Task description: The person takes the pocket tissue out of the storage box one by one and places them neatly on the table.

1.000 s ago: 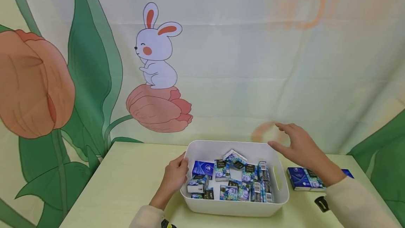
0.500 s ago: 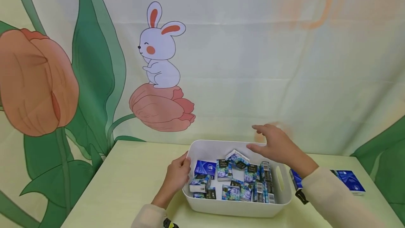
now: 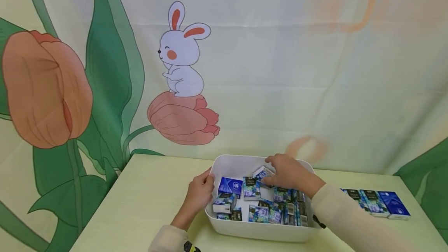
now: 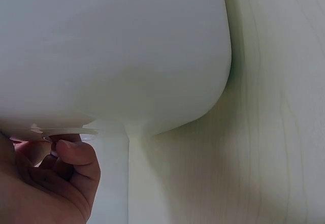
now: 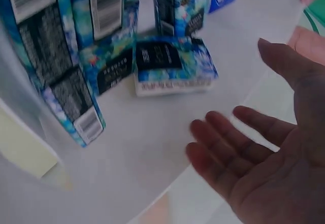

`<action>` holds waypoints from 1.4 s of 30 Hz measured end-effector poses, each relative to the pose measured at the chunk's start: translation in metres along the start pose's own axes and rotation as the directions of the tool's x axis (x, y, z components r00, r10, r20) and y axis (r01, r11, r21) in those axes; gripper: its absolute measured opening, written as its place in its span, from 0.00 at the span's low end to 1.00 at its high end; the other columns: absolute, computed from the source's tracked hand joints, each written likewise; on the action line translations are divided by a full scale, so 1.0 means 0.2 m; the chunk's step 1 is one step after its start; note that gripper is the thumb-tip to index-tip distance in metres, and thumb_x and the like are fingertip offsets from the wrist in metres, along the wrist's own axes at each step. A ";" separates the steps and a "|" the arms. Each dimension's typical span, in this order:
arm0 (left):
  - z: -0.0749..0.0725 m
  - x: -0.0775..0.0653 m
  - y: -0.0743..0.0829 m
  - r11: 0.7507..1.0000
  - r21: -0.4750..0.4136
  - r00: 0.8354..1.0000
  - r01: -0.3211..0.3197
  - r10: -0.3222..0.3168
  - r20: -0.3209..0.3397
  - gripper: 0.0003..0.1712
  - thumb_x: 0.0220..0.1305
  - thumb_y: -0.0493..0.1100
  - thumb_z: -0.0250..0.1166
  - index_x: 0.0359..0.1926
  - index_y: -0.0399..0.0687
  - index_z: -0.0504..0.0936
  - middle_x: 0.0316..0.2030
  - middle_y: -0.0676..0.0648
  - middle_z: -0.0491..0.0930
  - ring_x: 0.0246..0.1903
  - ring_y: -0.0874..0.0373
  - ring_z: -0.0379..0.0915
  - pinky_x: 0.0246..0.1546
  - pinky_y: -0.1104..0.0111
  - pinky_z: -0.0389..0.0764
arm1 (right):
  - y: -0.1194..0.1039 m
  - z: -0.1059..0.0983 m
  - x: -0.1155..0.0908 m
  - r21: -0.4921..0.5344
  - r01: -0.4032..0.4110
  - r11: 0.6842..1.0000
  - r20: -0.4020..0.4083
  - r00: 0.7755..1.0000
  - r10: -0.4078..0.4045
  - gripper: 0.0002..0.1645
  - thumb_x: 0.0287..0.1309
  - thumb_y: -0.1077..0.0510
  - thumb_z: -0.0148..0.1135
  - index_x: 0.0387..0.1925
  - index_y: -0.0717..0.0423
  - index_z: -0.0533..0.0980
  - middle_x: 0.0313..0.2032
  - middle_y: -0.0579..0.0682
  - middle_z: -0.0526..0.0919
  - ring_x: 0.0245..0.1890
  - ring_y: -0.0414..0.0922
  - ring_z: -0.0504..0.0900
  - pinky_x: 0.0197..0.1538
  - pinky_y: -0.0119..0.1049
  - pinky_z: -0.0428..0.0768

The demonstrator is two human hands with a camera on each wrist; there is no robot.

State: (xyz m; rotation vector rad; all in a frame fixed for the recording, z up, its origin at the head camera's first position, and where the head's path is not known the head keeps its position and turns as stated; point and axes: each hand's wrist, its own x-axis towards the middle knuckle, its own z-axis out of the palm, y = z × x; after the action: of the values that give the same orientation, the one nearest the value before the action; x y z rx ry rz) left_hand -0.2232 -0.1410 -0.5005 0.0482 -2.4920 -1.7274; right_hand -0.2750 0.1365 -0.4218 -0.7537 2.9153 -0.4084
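Observation:
A white plastic bin (image 3: 259, 233) stands on the table, holding several tissue packs, most of them floral-patterned, with a plain blue tissue pack (image 3: 230, 186) at the left. My left hand (image 3: 201, 191) grips the bin's left end; the left wrist view shows its fingers curled at the handle opening. Over the bin's back right part reaches my right hand (image 3: 288, 171), thumb and fingers spread around a tilted floral tissue pack (image 3: 261, 173) by the back wall. In the right wrist view a gap shows between the fingers (image 5: 213, 150) and the floral pack (image 5: 175, 64).
To the right of the bin, more tissue packs (image 3: 373, 202) lie in a row on the light table (image 3: 140, 193), partly behind my right sleeve. A printed cloth (image 3: 259, 69) with a rabbit and tulips hangs right behind the table.
My right hand has moved left and down from beyond the bin's right end to over its inside. The left hand keeps its grip on the bin, and the packs lie as before.

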 end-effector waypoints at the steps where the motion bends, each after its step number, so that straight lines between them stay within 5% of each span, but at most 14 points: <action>1: 0.00 0.00 0.00 1.000 -0.001 1.000 0.002 -0.002 0.000 0.24 0.78 0.44 0.51 0.70 0.46 0.74 0.20 0.50 0.69 0.14 0.60 0.66 0.17 0.68 0.71 | -0.01 0.02 0.01 -0.026 -0.006 1.000 0.017 1.000 0.006 0.40 0.55 0.44 0.75 0.62 0.65 0.75 0.53 0.59 0.82 0.53 0.56 0.81 0.53 0.52 0.80; 8: 0.00 0.00 -0.01 1.000 -0.005 1.000 0.013 -0.013 -0.003 0.24 0.78 0.45 0.51 0.70 0.47 0.74 0.20 0.51 0.69 0.14 0.60 0.66 0.17 0.69 0.71 | -0.07 0.09 0.05 -0.181 0.008 0.984 0.043 0.999 -0.001 0.26 0.48 0.47 0.81 0.40 0.59 0.80 0.31 0.47 0.78 0.29 0.45 0.74 0.35 0.44 0.76; 12: 0.00 0.00 -0.01 1.000 0.000 1.000 0.008 -0.008 0.010 0.24 0.78 0.45 0.50 0.71 0.47 0.73 0.20 0.51 0.69 0.14 0.59 0.65 0.17 0.69 0.71 | -0.09 0.15 0.07 -0.279 0.031 0.960 0.035 0.999 -0.022 0.26 0.45 0.47 0.82 0.35 0.60 0.79 0.27 0.48 0.75 0.27 0.46 0.71 0.35 0.43 0.77; 18: 0.00 0.00 -0.01 1.000 0.024 1.000 0.008 -0.008 0.002 0.24 0.78 0.45 0.50 0.70 0.47 0.74 0.20 0.51 0.69 0.14 0.59 0.65 0.16 0.69 0.71 | -0.10 0.22 0.09 -0.446 0.092 0.890 -0.002 0.995 -0.104 0.27 0.46 0.50 0.81 0.39 0.64 0.77 0.30 0.51 0.77 0.31 0.47 0.75 0.41 0.43 0.83; 24: -0.01 0.00 -0.01 1.000 0.019 1.000 0.001 -0.001 0.006 0.24 0.78 0.45 0.50 0.70 0.46 0.73 0.20 0.51 0.69 0.13 0.60 0.65 0.16 0.68 0.71 | -0.09 0.27 0.12 -0.478 0.072 0.875 -0.058 0.992 -0.113 0.31 0.49 0.57 0.79 0.46 0.64 0.69 0.29 0.54 0.74 0.30 0.47 0.77 0.39 0.42 0.84; 28: -0.01 -0.01 -0.02 1.000 0.018 1.000 0.007 -0.008 0.003 0.24 0.78 0.45 0.50 0.71 0.47 0.73 0.20 0.51 0.69 0.13 0.59 0.65 0.16 0.68 0.71 | -0.07 0.33 0.14 -0.517 0.050 0.854 -0.100 0.988 -0.118 0.34 0.48 0.52 0.80 0.46 0.61 0.67 0.28 0.53 0.72 0.27 0.46 0.73 0.33 0.40 0.82; 32: -0.01 -0.01 -0.03 1.000 0.028 1.000 0.013 -0.013 -0.003 0.24 0.79 0.45 0.50 0.71 0.48 0.73 0.19 0.51 0.68 0.12 0.60 0.65 0.16 0.69 0.71 | -0.04 0.42 0.14 -0.690 0.025 0.723 -0.137 0.977 -0.165 0.38 0.50 0.38 0.75 0.44 0.59 0.65 0.26 0.53 0.66 0.23 0.44 0.67 0.21 0.34 0.75; 35: -0.01 -0.01 -0.03 0.999 0.039 1.000 0.002 -0.002 -0.001 0.24 0.79 0.45 0.50 0.71 0.47 0.72 0.19 0.51 0.68 0.12 0.59 0.66 0.16 0.68 0.71 | -0.02 0.48 0.15 -0.792 -0.016 0.610 -0.191 0.956 -0.223 0.35 0.52 0.37 0.71 0.41 0.59 0.64 0.24 0.53 0.62 0.20 0.43 0.64 0.16 0.32 0.69; 36: -0.01 -0.01 -0.02 0.999 0.042 1.000 -0.003 0.003 0.000 0.24 0.79 0.45 0.50 0.71 0.47 0.72 0.19 0.51 0.68 0.13 0.59 0.67 0.16 0.68 0.71 | -0.02 0.49 0.15 -0.804 -0.024 0.595 -0.202 0.951 -0.235 0.34 0.53 0.38 0.70 0.41 0.59 0.63 0.24 0.53 0.61 0.20 0.44 0.63 0.16 0.32 0.68; 39: -0.02 -0.01 -0.01 0.999 0.053 1.000 -0.010 0.010 0.005 0.24 0.79 0.44 0.50 0.71 0.46 0.72 0.19 0.50 0.69 0.13 0.59 0.67 0.16 0.67 0.72 | 0.00 0.48 0.16 -0.779 -0.015 0.627 -0.218 0.944 -0.249 0.31 0.53 0.44 0.70 0.39 0.59 0.63 0.24 0.53 0.62 0.20 0.44 0.64 0.18 0.33 0.69; 42: -0.02 -0.01 0.00 0.998 0.057 1.000 0.004 -0.005 0.004 0.25 0.79 0.45 0.50 0.71 0.46 0.72 0.20 0.50 0.69 0.14 0.59 0.68 0.16 0.68 0.72 | -0.02 0.44 0.16 -0.650 0.034 0.759 -0.181 0.963 -0.198 0.31 0.52 0.47 0.73 0.41 0.60 0.63 0.26 0.54 0.65 0.24 0.46 0.67 0.24 0.36 0.76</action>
State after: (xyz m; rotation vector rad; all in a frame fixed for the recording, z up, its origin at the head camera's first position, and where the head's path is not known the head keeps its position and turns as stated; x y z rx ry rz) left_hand -0.2199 -0.1448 -0.4995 0.0548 -2.5460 -1.6600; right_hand -0.2869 0.0980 -0.5064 -1.0233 3.2554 0.5946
